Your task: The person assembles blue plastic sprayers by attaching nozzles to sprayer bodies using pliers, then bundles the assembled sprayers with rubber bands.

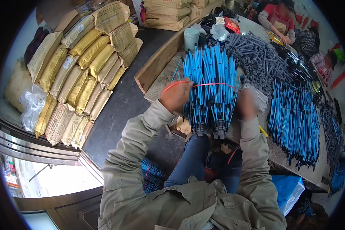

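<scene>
A thick bundle of thin blue rods (211,71) with black fittings stands in front of me at the table's edge. Around its middle runs a red strap (212,84). My left hand (175,96) is closed on the strap at the bundle's left side, and part of the strap shows over the knuckles. My right hand (248,102) is at the bundle's right side, by the other end of the strap. It is blurred, and its fingers cannot be made out. Dark grey blocky ends show at the bundle's bottom, above my knees.
A wooden board (161,57) edges the worktable on the left. Behind the bundle lie a pale green canister (191,38) and a heap of grey plastic parts (257,57). More blue rods (293,122) lie right. Stacked sacks (80,65) stand left. A person in red (278,17) sits across.
</scene>
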